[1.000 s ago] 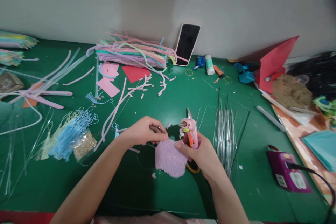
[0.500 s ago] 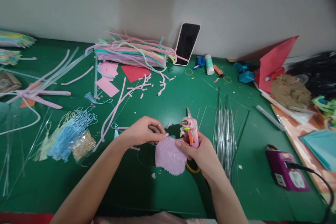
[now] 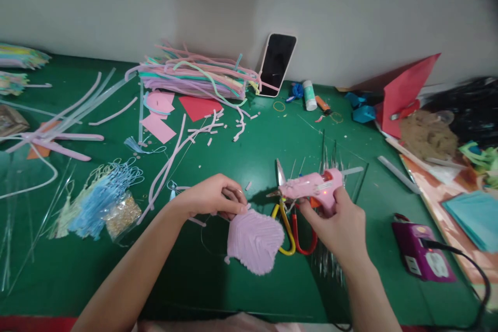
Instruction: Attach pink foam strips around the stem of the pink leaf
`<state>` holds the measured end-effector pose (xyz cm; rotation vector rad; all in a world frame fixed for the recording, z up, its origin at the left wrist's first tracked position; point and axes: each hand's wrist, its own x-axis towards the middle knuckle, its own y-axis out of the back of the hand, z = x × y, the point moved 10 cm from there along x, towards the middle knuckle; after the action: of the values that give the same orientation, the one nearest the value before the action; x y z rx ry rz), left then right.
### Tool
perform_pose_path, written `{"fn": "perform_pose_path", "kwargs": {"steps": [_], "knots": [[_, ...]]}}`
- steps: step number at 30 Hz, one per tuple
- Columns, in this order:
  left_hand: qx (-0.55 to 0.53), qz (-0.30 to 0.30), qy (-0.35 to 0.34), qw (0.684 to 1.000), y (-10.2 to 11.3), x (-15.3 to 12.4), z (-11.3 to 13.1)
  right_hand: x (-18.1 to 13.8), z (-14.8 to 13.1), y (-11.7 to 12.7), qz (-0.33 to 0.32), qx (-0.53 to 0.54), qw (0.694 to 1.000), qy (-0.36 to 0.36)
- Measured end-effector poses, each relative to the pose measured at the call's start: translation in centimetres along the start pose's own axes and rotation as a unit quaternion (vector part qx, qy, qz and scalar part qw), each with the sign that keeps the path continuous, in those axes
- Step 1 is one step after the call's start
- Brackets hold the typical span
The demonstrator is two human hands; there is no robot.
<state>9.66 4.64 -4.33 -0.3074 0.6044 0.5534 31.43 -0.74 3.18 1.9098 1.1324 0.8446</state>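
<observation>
My left hand [image 3: 221,198] pinches the upper left edge of a lilac leaf-shaped piece [image 3: 254,241] made of fuzzy ridged strips, like pipe cleaners. Wrapped round the handle of a pink glue gun [image 3: 311,185] are the fingers of my right hand [image 3: 340,223]. The gun's nozzle points left, just above the piece and apart from it; a clear glue stick [image 3: 353,170] juts from its back. Under the gun lie scissors [image 3: 288,228] with yellow and red handles, partly covered. A short lilac offcut [image 3: 248,185] rests on the table beyond my left fingers.
Behind are a pipe cleaner bundle [image 3: 194,80] and a phone [image 3: 278,65] leaning on the wall. Blue tassels [image 3: 103,197] and a bag of gold beads [image 3: 123,217] lie left. Thin wires [image 3: 330,254] and a purple box [image 3: 422,251] with a black cable are right.
My right hand has let go of the lilac piece and moved right, turning the glue gun so its nozzle points left. The scissors' handles now show. My left hand keeps its pinch.
</observation>
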Motion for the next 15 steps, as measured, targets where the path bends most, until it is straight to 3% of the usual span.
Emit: {"fn": "perform_pose_path", "kwargs": {"steps": [7,15], "knots": [[-0.002,-0.015,0.004,1.0,-0.1,0.3,-0.4,-0.9,-2.3,-1.3,0.008,0.0,0.991,0.133],[-0.005,-0.02,-0.004,1.0,-0.1,0.3,-0.6,-1.0,-2.1,-1.7,-0.009,0.015,0.991,0.132]]}}
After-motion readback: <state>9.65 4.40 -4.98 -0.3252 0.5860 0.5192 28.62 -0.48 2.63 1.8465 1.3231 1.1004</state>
